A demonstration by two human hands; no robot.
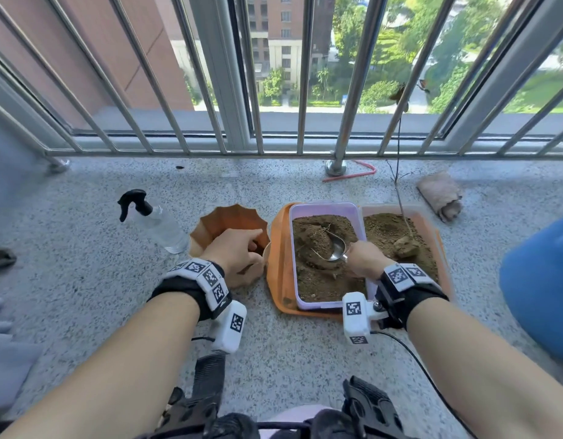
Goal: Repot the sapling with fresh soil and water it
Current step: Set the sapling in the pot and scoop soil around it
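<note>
Head view: I look down at the balcony floor (93, 258).
Left hand (235, 258): my grip curls on the rim of the orange pot (223, 221).
Right hand (365, 259): my grip pinches the metal scoop (332, 250), its bowl in the soil box (321, 207).
Sapling (400, 198): it stands in the orange tray (432, 226), at the right of the box.
Spray bottle (156, 221): it lies at the left of the pot.

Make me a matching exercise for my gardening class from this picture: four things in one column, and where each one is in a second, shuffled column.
Things:
1. metal scoop
2. spray bottle
3. sapling
4. rolled cloth

Places:
A. lying on the floor left of the brown pot
B. on the floor by the railing, far right
C. standing in the orange tray's soil
D. in the lavender box's soil, held by the right hand

Pairs: 1-D, 2-A, 3-C, 4-B
</note>
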